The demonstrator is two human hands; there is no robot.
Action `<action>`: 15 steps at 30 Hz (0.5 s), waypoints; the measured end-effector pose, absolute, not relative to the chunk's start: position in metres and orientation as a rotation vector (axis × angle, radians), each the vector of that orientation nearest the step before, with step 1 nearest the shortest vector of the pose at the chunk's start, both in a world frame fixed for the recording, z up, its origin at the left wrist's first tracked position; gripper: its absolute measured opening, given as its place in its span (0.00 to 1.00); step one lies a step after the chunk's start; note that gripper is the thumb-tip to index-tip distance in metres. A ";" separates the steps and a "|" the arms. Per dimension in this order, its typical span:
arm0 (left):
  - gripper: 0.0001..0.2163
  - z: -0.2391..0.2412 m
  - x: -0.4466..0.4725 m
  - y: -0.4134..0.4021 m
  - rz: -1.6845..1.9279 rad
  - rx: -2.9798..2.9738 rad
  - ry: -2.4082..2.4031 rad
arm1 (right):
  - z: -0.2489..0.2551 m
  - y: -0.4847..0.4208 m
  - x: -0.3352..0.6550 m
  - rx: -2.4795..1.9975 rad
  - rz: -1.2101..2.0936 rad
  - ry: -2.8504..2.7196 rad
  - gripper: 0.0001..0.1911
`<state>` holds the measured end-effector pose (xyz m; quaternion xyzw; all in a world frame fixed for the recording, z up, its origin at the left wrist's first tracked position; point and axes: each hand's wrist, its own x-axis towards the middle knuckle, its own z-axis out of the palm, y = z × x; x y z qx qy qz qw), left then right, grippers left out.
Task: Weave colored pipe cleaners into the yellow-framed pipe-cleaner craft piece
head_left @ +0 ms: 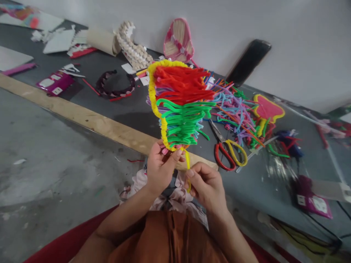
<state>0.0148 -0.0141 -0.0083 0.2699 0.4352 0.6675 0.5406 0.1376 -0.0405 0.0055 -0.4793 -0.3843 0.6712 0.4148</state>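
Note:
My left hand (pixel 161 168) pinches the lower end of a pipe-cleaner craft piece (pixel 183 117), held up over the table edge. Rows of red and green pipe-cleaner strips cross it, and yellow fuzzy edging runs along its left side and bottom. A yellow pipe cleaner (pixel 188 160) hangs from that bottom end. My right hand (pixel 205 184) is closed on this strand with thumb and fingers, just below and right of my left hand. The craft piece's right edge shows loose strip ends, with purple and blue ones partly hidden behind.
Scissors (pixel 223 144) with red and yellow handles lie right of the craft piece. Behind them is a heap of cut pipe cleaners (pixel 236 106). A phone (pixel 248 62) leans on the wall. A dark braided headband (pixel 115 87) and purple packet (pixel 56 83) lie left.

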 end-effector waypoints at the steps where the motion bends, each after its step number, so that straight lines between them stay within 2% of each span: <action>1: 0.13 -0.007 0.015 -0.015 1.587 0.641 1.032 | 0.005 -0.037 0.134 -1.173 1.724 -0.899 0.19; 8: 0.15 -0.002 0.014 -0.018 1.566 0.647 1.109 | 0.006 -0.021 0.128 -0.961 1.962 -0.540 0.19; 15: 0.15 -0.007 0.016 -0.023 1.495 0.664 1.151 | 0.002 -0.009 0.122 -0.982 1.890 -0.433 0.17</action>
